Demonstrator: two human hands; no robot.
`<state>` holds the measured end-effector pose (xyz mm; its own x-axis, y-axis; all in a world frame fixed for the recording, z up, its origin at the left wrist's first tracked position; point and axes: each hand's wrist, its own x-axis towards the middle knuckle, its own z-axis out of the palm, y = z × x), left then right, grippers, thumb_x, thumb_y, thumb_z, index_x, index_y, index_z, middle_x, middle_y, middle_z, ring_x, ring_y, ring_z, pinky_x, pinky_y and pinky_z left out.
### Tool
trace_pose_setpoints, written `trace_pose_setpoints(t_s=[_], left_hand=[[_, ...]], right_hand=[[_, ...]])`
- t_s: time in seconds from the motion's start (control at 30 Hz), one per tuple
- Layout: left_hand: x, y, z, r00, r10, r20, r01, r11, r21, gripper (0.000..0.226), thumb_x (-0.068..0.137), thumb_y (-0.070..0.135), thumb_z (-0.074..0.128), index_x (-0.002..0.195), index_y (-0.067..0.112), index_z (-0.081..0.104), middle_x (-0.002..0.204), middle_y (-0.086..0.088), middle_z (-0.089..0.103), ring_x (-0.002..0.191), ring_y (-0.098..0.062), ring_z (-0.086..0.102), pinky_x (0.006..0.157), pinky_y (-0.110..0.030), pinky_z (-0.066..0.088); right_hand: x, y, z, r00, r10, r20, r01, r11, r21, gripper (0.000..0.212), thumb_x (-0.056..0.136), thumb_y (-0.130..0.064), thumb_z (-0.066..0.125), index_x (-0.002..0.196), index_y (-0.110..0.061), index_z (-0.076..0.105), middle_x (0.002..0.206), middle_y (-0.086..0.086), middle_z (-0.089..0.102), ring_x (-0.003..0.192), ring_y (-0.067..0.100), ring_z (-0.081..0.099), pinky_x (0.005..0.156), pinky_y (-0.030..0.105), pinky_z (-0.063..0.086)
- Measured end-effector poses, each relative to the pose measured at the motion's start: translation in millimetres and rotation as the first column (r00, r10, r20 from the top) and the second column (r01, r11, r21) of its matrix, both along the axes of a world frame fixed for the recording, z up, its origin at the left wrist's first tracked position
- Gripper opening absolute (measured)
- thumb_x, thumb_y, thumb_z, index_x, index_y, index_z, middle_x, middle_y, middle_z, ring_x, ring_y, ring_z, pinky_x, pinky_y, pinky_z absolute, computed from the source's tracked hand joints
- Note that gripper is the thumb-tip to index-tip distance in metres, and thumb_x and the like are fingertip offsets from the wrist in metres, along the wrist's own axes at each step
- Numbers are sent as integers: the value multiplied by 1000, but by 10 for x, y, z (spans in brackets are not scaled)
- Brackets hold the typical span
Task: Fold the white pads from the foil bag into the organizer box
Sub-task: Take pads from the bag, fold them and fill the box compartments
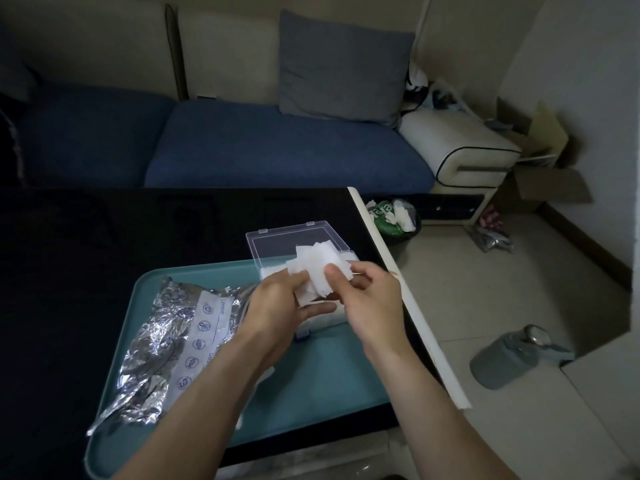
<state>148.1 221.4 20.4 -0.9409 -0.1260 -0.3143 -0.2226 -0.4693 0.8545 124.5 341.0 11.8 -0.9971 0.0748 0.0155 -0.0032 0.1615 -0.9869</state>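
white, soft pads [317, 271], a loose fanned sheaf of thin fibrous squares, sit between both hands just above the clear plastic organizer box [301, 251]. the left hand [277, 303] cups them from below, fingers half curled and the thumb pressing on the near edge; the right hand [363, 292] pinches the upper layer between thumb and forefinger, the other fingers loosely bent. judged from this, the fold is under way and not yet creased. to do it well, the corners should be squared first, since the layers are splayed; then the right pinch can bring one half over while the left thumb holds the crease line, so the bundle goes in flat and does not spring open. more white material already seems to lie in the box base, partly hidden by the hands.

nearer and to the left, the crumpled silver foil bag [166, 344] with a printed white label strip lies flat on the teal plastic tray [332, 382]. the box's hinged lid stands open at the tray's far edge. the tray rests on a black table [121, 230] with a pale edge. beyond it runs a blue-cushioned sofa [242, 147] with a grey pillow [339, 67]; on the tiled floor to the right stand a small waste bin [394, 220], cardboard boxes [543, 168] and a grey bottle [516, 355]. the room is dim.
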Motion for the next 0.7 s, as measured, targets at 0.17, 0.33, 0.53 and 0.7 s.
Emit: trace_pose_setpoints(t_s=[0.17, 0.33, 0.53, 0.7], left_hand=[[-33, -81, 45, 994, -105, 24, 105, 994, -7, 29, 102, 11, 44, 118, -9, 59, 107, -23, 71, 97, -39, 70, 90, -50, 56], [-35, -60, 51, 1000, -20, 14, 21, 996, -91, 21, 106, 6, 36, 110, -4, 54, 98, -28, 70, 83, -35, 72, 73, -34, 62], [-36, 23, 37, 995, 101, 2, -100, 991, -87, 19, 104, 1, 39, 93, 1, 56, 84, -10, 70, 76, -20, 74, 65, -25, 59], [-15, 77, 71, 999, -35, -6, 35, 993, 109, 40, 101, 31, 48, 119, -3, 58, 108, -24, 71, 99, -33, 71, 85, -43, 58]], right_hand=[[-48, 13, -136, 990, 49, -133, -23, 981, 190, 21, 87, -39, 76, 85, -18, 71, 75, -2, 72, 73, 12, 71, 69, 30, 57], [-71, 18, -38, 992, -123, 10, 123, 982, -140, 21, 91, -30, 74, 82, -11, 71, 61, -11, 65, 56, -1, 57, 58, 15, 45], [2, -37, -1, 964, 46, 260, 54, 929, -366, 26, 90, -37, 73, 71, -18, 72, 67, -1, 62, 57, 7, 50, 60, 25, 40], [44, -76, -41, 993, 87, -77, -82, 995, 64, 34, 95, -31, 67, 68, -11, 69, 57, -8, 64, 55, 2, 57, 59, 14, 42]])
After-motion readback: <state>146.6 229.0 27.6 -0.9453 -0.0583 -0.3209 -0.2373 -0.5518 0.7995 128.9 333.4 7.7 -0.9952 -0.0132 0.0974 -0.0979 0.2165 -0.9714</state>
